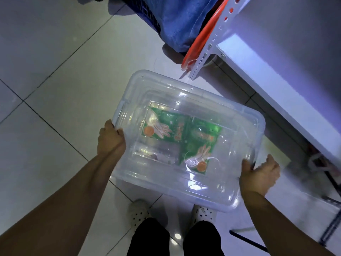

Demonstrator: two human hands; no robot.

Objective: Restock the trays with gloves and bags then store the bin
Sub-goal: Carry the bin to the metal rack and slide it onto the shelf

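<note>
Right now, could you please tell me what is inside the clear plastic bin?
Two green glove packets lie flat on the bottom of the clear plastic bin, seen through its lid. Anything beneath the packets is hidden.

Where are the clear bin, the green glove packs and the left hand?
clear bin (230, 115): head view, on the bare far-right part of its lid.
green glove packs (191, 143): head view, on the green middle, seen through the lid.
left hand (110, 140): head view, on the back of the hand at the bin's left end.

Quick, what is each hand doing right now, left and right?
Left hand: closed on the left end of the clear bin.
Right hand: fingers curled around the bin's right end, gripping it.
</note>
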